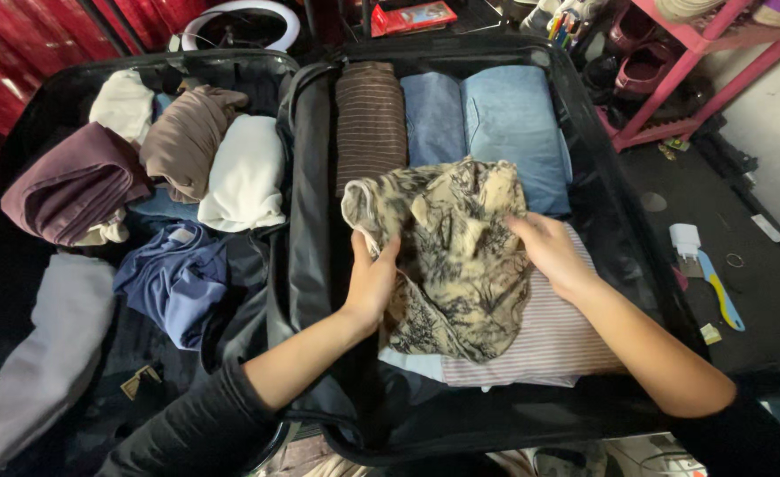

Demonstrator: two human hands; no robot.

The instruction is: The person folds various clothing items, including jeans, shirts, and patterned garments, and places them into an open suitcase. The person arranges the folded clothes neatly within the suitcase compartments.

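View: head cam looking down into an open black suitcase (584, 115) that fills most of the frame, w/ both halves lying flat.
Left hand (371, 284): centre of frame, sleeve pushed up the forearm; fingers curled round the left edge of a beige garment with dark branch print (461, 256), thumb on top, pinching the cloth.
Right hand (549, 252): right of centre, lying on the garment's right edge; fingers bent into the fabric and gripping it.
Printed garment: crumpled, partly bunched, centre of frame in the right half of the case, held between both hands; it lies on top of a pink striped folded piece (558, 336).
Under it: a pale blue piece (412, 364) peeks out at the lower left of the striped one.
Upper centre, right half: brown striped roll (371, 119), then two folded blue denim pieces (496, 115) side by side, touching (the right one is lighter).
Left half, upper left of frame: rolled clothes packed close together: cream roll (125, 102), taupe roll (187, 132), white roll (247, 172), plum roll (72, 185).
Left half, lower: loose navy garment (174, 278) mid-left; grey roll (41, 362) at the lower left edge.
Right of the case: dark floor w/ a white charger plug (684, 238) and a blue and yellow tool (721, 300), just beside each other.
Upper right corner: pink rack (699, 53) holding shoes.
Top centre: red box (412, 16) beyond the case.
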